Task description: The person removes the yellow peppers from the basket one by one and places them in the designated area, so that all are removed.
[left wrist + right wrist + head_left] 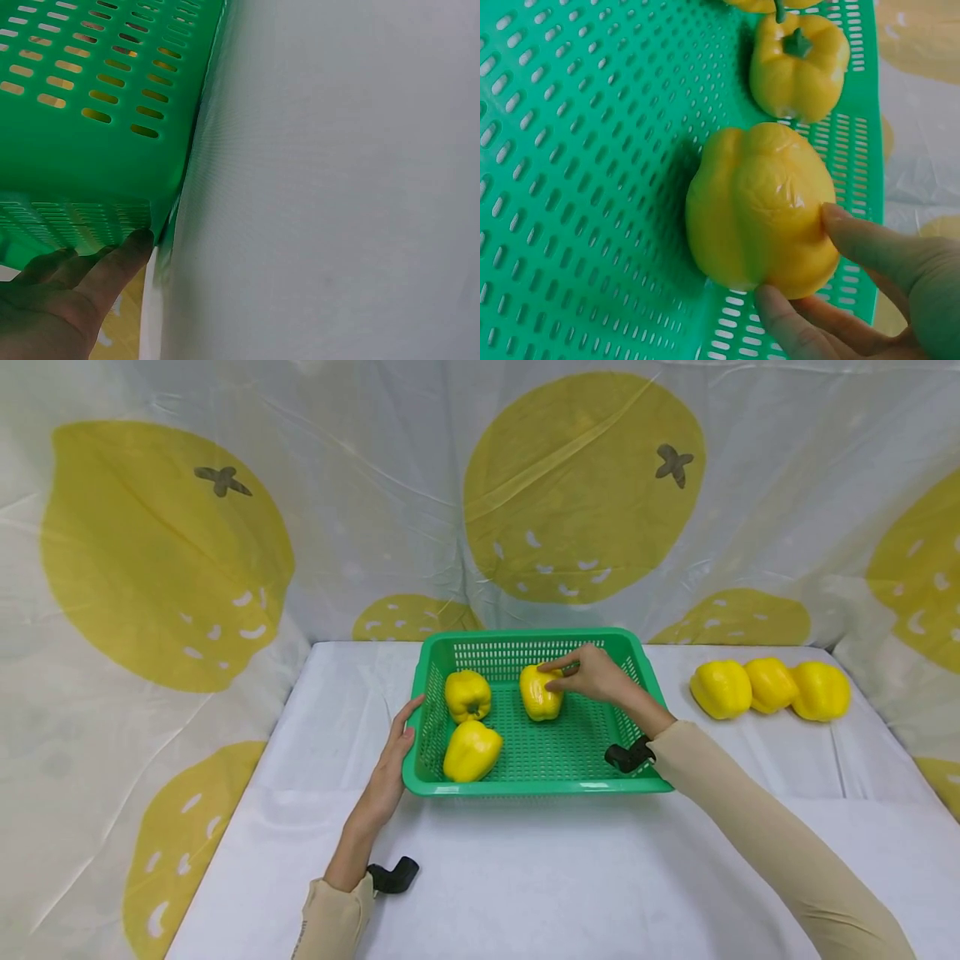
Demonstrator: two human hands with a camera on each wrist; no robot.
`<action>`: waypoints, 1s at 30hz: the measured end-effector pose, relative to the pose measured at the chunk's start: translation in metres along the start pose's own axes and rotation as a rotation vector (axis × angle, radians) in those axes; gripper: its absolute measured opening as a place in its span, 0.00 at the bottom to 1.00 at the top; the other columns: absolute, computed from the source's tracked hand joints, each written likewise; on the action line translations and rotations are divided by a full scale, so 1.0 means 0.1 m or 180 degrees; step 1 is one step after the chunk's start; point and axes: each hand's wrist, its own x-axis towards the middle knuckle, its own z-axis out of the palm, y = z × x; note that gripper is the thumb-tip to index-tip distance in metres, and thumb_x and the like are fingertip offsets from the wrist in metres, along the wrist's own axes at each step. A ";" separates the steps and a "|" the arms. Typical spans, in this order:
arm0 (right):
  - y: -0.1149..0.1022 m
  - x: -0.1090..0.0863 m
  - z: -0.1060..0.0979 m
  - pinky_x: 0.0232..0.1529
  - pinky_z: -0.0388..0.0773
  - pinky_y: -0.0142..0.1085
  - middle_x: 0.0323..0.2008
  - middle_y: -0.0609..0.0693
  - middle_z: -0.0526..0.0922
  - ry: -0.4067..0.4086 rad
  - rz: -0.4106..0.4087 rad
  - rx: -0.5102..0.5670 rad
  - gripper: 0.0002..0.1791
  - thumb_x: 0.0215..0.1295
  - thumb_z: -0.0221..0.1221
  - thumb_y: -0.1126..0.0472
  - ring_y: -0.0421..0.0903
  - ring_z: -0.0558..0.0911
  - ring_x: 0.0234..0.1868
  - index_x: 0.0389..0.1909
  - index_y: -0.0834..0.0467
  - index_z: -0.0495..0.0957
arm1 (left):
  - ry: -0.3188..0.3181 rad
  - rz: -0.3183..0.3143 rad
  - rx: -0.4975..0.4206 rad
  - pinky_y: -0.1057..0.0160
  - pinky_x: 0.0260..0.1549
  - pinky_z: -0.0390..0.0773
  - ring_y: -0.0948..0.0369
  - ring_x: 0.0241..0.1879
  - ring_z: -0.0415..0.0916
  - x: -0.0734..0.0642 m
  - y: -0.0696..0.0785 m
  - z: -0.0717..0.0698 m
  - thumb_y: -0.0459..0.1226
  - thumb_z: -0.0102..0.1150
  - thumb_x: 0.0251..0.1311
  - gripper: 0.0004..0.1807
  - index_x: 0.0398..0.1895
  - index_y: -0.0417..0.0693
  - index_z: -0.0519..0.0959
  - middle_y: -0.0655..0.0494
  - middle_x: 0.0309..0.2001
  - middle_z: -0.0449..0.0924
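Note:
A green plastic basket (525,788) with slotted walls stands on the white-covered table. Inside it, my right hand (597,676) holds a yellow bell pepper (538,697) between thumb and fingertips. The right wrist view shows that pepper (761,210) close up, with the thumb on one side and the fingers at its lower edge. Two more yellow bell peppers lie at the basket's left end, one behind (468,693) and one in front (472,752). My left hand (388,774) rests against the left outer wall, its fingers extended along the green plastic (90,161).
On the table right of the basket, three yellow bell peppers (771,685) sit in a row. A lemon-print cloth (405,485) hangs behind and along the sides. Black devices (395,875) are strapped at both wrists.

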 end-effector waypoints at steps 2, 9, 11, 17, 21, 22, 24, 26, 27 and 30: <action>0.00 0.00 0.00 0.25 0.65 0.34 0.57 0.61 0.86 0.0019 -0.0040 -0.0001 0.20 0.65 0.70 0.62 0.47 0.79 0.25 0.58 0.56 0.86 | 0.0003 0.0004 0.0008 0.40 0.78 0.43 0.54 0.81 0.45 0.00 0.00 0.00 0.55 0.25 0.84 0.27 0.82 0.74 0.49 0.65 0.84 0.41; 0.03 0.01 0.01 0.62 0.79 0.52 0.58 0.57 0.86 -0.0028 -0.0296 -0.0075 0.19 0.63 0.70 0.68 0.57 0.78 0.68 0.56 0.58 0.87 | 0.0006 -0.0006 0.0004 0.40 0.78 0.43 0.55 0.81 0.44 0.01 -0.01 0.00 0.55 0.25 0.84 0.27 0.82 0.73 0.49 0.65 0.84 0.40; 0.04 0.02 0.01 0.63 0.78 0.53 0.60 0.57 0.85 -0.0051 -0.0366 -0.0026 0.19 0.62 0.70 0.70 0.57 0.75 0.71 0.55 0.59 0.87 | 0.0005 -0.0006 0.0004 0.40 0.78 0.42 0.55 0.81 0.43 0.00 -0.01 0.00 0.55 0.25 0.84 0.27 0.82 0.73 0.49 0.65 0.84 0.40; 0.06 0.03 0.00 0.64 0.77 0.54 0.66 0.60 0.80 -0.0108 -0.0477 0.0111 0.18 0.62 0.68 0.73 0.58 0.72 0.73 0.54 0.62 0.87 | 0.0008 0.0006 0.0012 0.40 0.78 0.42 0.55 0.81 0.43 0.00 -0.01 0.00 0.55 0.25 0.84 0.27 0.82 0.73 0.49 0.65 0.84 0.40; 0.06 0.02 0.00 0.63 0.78 0.53 0.67 0.61 0.79 -0.0120 -0.0512 0.0112 0.18 0.64 0.67 0.73 0.58 0.73 0.73 0.55 0.62 0.86 | 0.0013 0.0008 0.0018 0.40 0.78 0.42 0.55 0.81 0.43 0.00 -0.01 -0.01 0.54 0.25 0.84 0.27 0.82 0.73 0.49 0.65 0.84 0.41; 0.06 0.02 0.01 0.63 0.78 0.53 0.67 0.61 0.78 -0.0121 -0.0516 0.0120 0.18 0.64 0.67 0.73 0.58 0.73 0.73 0.55 0.62 0.86 | 0.0011 0.0014 0.0022 0.40 0.78 0.42 0.55 0.81 0.44 0.00 -0.01 -0.01 0.54 0.25 0.84 0.27 0.82 0.73 0.49 0.65 0.84 0.41; 0.07 0.02 0.01 0.63 0.78 0.54 0.68 0.62 0.77 -0.0128 -0.0530 0.0149 0.18 0.64 0.66 0.74 0.59 0.73 0.73 0.55 0.62 0.86 | 0.0004 0.0014 0.0024 0.40 0.78 0.42 0.55 0.81 0.43 0.00 -0.01 -0.01 0.54 0.25 0.84 0.27 0.82 0.73 0.49 0.65 0.84 0.41; 0.08 0.02 0.01 0.64 0.78 0.54 0.69 0.62 0.77 -0.0141 -0.0548 0.0197 0.18 0.65 0.65 0.75 0.60 0.73 0.73 0.55 0.63 0.86 | -0.0003 0.0020 0.0021 0.40 0.78 0.41 0.55 0.81 0.43 0.01 -0.01 -0.01 0.54 0.25 0.84 0.27 0.82 0.73 0.49 0.65 0.84 0.40; 0.08 0.03 0.01 0.64 0.77 0.54 0.69 0.63 0.76 -0.0150 -0.0561 0.0217 0.17 0.65 0.65 0.75 0.60 0.72 0.73 0.55 0.63 0.86 | -0.0007 0.0020 0.0020 0.40 0.78 0.41 0.55 0.81 0.43 0.01 -0.01 -0.01 0.54 0.25 0.84 0.27 0.82 0.73 0.49 0.65 0.84 0.40; 0.09 0.03 0.02 0.65 0.76 0.55 0.70 0.64 0.75 -0.0194 -0.0596 0.0282 0.17 0.66 0.63 0.76 0.61 0.71 0.74 0.54 0.64 0.86 | -0.0010 0.0010 0.0012 0.40 0.78 0.42 0.55 0.81 0.43 0.00 -0.01 -0.01 0.54 0.25 0.84 0.27 0.82 0.73 0.49 0.65 0.84 0.40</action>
